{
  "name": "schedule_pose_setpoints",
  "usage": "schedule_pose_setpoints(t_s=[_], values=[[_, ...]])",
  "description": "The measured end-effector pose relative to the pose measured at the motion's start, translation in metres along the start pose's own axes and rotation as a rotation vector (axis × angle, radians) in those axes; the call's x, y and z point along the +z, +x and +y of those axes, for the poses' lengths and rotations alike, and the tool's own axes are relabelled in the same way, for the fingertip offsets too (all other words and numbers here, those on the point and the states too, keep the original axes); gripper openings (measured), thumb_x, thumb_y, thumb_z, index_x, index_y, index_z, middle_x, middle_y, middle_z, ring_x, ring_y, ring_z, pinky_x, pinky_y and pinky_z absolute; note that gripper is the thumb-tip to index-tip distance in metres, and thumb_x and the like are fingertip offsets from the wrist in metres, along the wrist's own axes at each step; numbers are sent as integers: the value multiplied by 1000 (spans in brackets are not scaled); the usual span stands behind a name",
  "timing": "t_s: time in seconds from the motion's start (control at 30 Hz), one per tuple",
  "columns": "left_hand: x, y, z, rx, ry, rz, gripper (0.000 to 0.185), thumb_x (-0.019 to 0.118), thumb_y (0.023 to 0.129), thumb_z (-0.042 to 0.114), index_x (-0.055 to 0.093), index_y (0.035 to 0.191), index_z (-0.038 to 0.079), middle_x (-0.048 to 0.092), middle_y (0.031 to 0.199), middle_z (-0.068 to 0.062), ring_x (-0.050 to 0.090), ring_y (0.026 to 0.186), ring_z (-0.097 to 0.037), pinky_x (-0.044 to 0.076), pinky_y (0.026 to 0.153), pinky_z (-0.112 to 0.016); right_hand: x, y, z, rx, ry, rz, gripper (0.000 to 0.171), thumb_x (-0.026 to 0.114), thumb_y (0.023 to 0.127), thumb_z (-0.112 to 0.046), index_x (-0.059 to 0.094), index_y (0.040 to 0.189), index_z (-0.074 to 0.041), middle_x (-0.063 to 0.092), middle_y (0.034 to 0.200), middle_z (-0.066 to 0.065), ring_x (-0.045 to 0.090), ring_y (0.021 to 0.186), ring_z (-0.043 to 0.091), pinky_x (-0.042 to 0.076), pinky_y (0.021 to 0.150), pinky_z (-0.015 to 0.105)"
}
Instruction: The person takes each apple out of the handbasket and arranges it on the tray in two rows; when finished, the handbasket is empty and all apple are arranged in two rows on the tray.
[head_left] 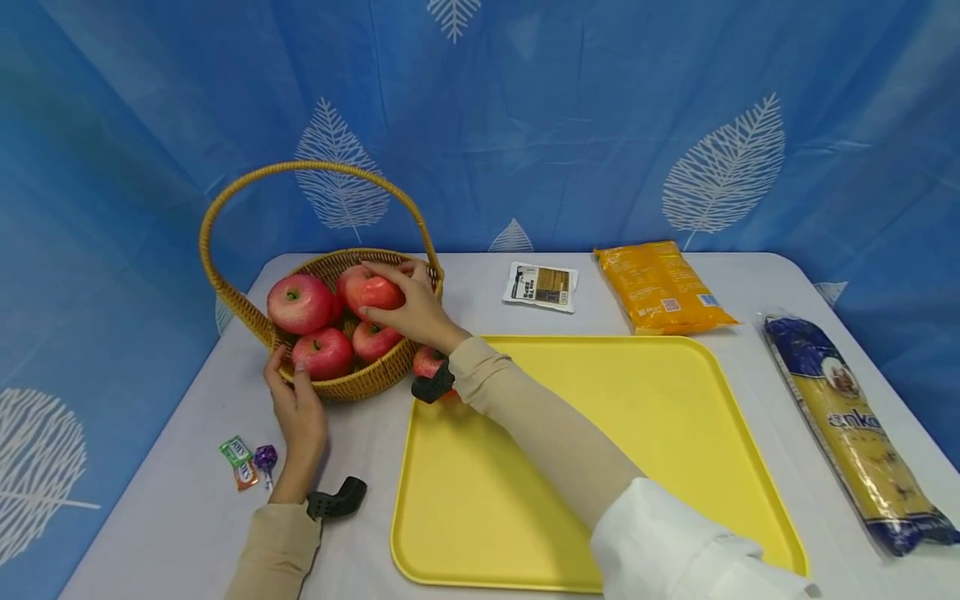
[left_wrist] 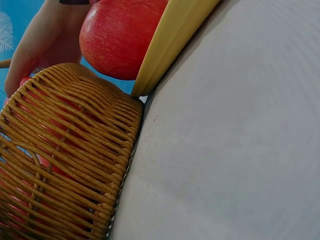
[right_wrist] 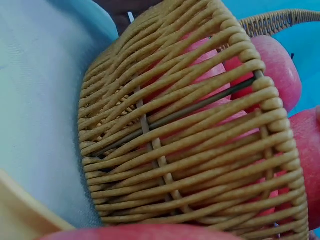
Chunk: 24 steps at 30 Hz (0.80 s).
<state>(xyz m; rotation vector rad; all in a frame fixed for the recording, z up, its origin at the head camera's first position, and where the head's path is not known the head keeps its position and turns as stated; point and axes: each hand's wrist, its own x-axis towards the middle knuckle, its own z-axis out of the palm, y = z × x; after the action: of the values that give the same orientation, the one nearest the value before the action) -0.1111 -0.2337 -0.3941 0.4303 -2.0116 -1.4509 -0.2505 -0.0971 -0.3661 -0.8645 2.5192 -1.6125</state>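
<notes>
A wicker basket (head_left: 360,385) with a tall handle stands at the table's left and holds several red apples. My right hand (head_left: 408,300) reaches into it and grips the top apple (head_left: 371,293), fingers curled over it. My left hand (head_left: 300,408) holds the basket's near rim, thumb hooked over the edge. A yellow tray (head_left: 600,433) lies to the right, with another apple (head_left: 426,361) in its far left corner, partly hidden by my right wrist. The left wrist view shows the basket wall (left_wrist: 65,150), that apple (left_wrist: 120,35) and the tray edge (left_wrist: 170,40). The right wrist view shows the weave (right_wrist: 175,150).
Candy wrappers (head_left: 243,462) lie near my left wrist. At the back are a small packet (head_left: 542,286) and an orange bag (head_left: 660,287). A long pasta pack (head_left: 851,417) lies along the right edge. A blue leaf-print cloth hangs behind the grey table (head_left: 187,500).
</notes>
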Motion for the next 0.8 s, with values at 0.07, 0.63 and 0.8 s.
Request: schedule_pose_setpoints(t_s=[0.07,0.63,0.8], values=[[-1,1,-2,4,-4,-1,42,31,96,14,27,134,-4,25,145,-19,18,138,-28,11,114,-40,-1,-2,0,3,18,3,61,70,76,-37,44,131,-38,27,132,10,31,117,20,44,88,35],[-2,11,-37,8,22,36,42,35,96,22,31,135,6,31,144,-8,24,135,-17,17,113,-33,-24,-27,-8,47,213,-65,58,71,77,-32,47,130,-34,35,120,5,46,106,17,45,90,29],[-2,9,-36,-1,12,18,43,34,97,25,29,135,7,28,146,-7,22,137,-18,16,114,-34,-36,-35,-10,11,240,-48,56,71,78,-23,49,129,-30,40,122,6,44,108,16,47,88,30]])
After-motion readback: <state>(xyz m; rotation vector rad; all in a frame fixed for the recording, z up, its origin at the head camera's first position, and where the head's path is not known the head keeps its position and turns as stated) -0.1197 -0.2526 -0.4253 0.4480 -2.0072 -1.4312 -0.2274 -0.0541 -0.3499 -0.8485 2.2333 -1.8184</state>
